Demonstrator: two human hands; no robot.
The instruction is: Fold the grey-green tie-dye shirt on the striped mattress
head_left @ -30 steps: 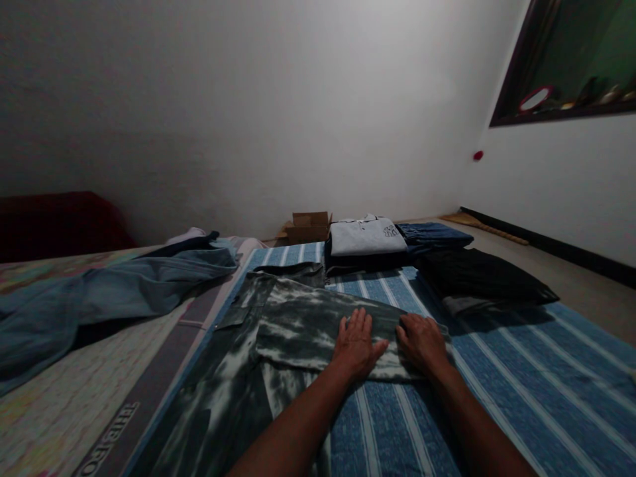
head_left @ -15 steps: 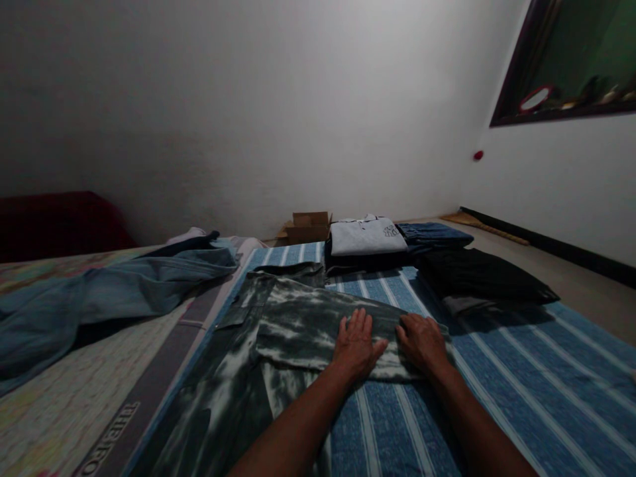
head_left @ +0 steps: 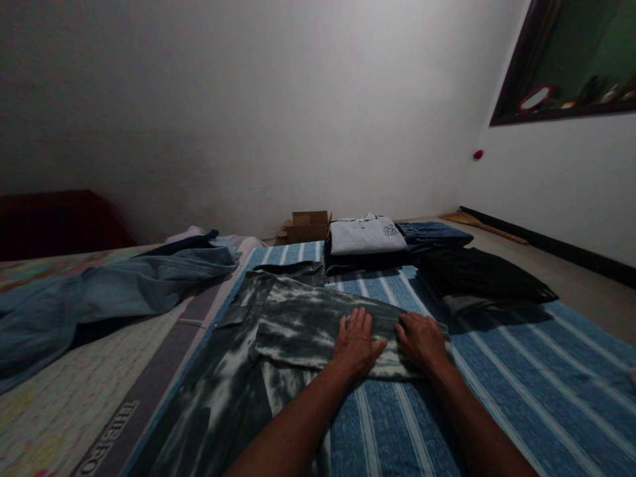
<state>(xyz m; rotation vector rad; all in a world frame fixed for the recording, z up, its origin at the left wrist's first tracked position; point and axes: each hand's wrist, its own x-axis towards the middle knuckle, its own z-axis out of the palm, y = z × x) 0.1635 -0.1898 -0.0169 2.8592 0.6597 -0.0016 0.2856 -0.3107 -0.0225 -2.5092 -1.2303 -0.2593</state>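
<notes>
A tie-dyed garment [head_left: 298, 318] in dark green and white lies spread before me, with a pocket flap near its far left. One long sleeve or leg of it stretches to the right; I cannot tell which. My left hand [head_left: 356, 344] rests flat on that part, fingers stretched out and thumb apart. Close by on the right, my right hand [head_left: 422, 341] is at the end of the same part, its fingers curled down on the cloth. Its fingertips are partly hidden.
A blue striped sheet [head_left: 527, 364] lies beneath. Beyond are a folded grey shirt [head_left: 368, 237], folded blue jeans [head_left: 437, 235] and dark folded clothes [head_left: 487, 275]. Light blue denim [head_left: 149, 281] lies on a patterned cover at left. A cardboard box [head_left: 308, 228] stands by the wall.
</notes>
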